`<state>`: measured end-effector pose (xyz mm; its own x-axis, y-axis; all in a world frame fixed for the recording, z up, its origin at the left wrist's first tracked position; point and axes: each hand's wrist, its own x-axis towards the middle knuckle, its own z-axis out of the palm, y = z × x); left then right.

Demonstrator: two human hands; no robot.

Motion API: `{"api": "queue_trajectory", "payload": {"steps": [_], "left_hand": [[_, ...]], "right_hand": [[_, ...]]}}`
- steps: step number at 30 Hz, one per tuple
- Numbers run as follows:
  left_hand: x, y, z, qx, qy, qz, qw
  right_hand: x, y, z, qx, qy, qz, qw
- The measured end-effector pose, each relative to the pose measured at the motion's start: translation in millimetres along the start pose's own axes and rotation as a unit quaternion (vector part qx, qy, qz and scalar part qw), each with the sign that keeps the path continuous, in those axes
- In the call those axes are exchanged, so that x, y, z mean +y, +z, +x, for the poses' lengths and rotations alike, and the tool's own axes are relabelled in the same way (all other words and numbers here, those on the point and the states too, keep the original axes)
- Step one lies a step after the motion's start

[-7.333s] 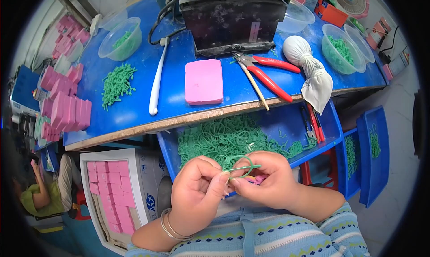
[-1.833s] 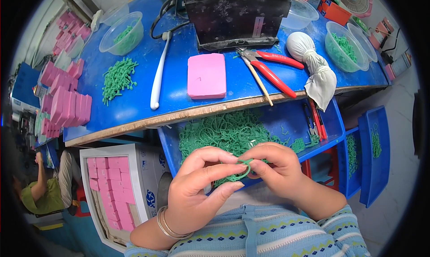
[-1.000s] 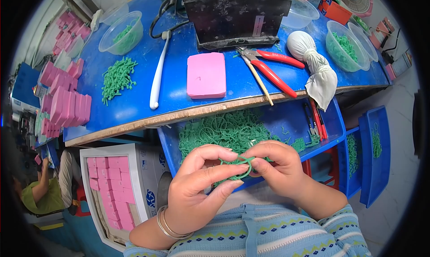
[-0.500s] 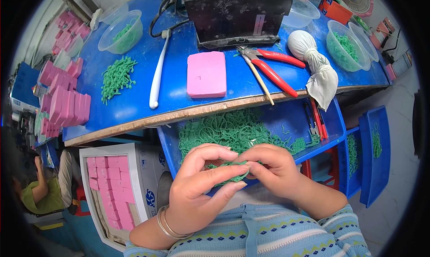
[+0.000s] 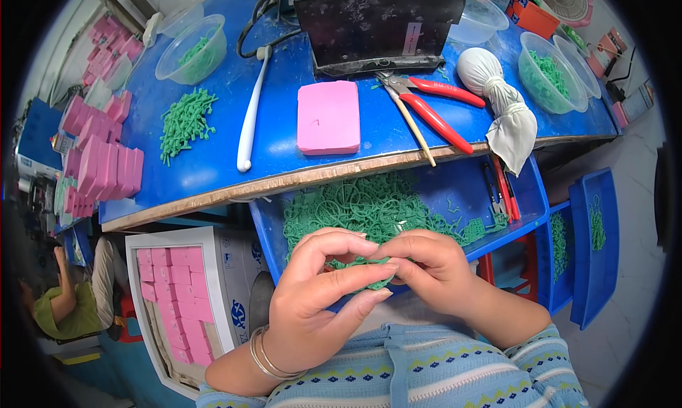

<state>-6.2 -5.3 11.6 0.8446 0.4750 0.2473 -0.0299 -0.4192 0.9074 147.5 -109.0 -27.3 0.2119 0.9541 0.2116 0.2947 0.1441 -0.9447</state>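
A small green wax-like piece (image 5: 380, 283) of thin strands is held between my hands, over the front of the blue drawer (image 5: 526, 230). My left hand (image 5: 312, 287) is curled round it, with the thumb below and fingers above. From the other side my right hand (image 5: 433, 266) pinches it with thumb and forefinger. The fingers hide most of the piece. Behind them a heap of green strands (image 5: 348, 205) fills much of the drawer. Red-handled tools (image 5: 506, 191) lie at the drawer's right side.
On the blue bench (image 5: 220, 145) are a pink block (image 5: 328, 116), white-handled tool (image 5: 252, 116), red-handled cutters (image 5: 437, 120), wooden stick (image 5: 410, 120), tied white cloth bag (image 5: 497, 92) and loose green pieces (image 5: 186, 124). A box of pink blocks (image 5: 177, 287) stands left; a person (image 5: 71, 301) sits beyond.
Both hands stay in nearly the same place. The green piece has turned or shifted slightly between the fingers, and less of it shows.
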Motion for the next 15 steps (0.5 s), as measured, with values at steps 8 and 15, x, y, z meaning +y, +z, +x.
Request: {"api": "queue_trajectory", "payload": {"steps": [8,15], "left_hand": [[1,-4,-4,0.069,-0.08,-0.07,0.992],[4,-74,71,0.265,-0.024,0.089,0.96]], "right_hand": [[-5,-1,-5,-0.013,0.016,0.06,0.998],[1,-3,-5,0.044,0.205,0.356,0.911]]}}
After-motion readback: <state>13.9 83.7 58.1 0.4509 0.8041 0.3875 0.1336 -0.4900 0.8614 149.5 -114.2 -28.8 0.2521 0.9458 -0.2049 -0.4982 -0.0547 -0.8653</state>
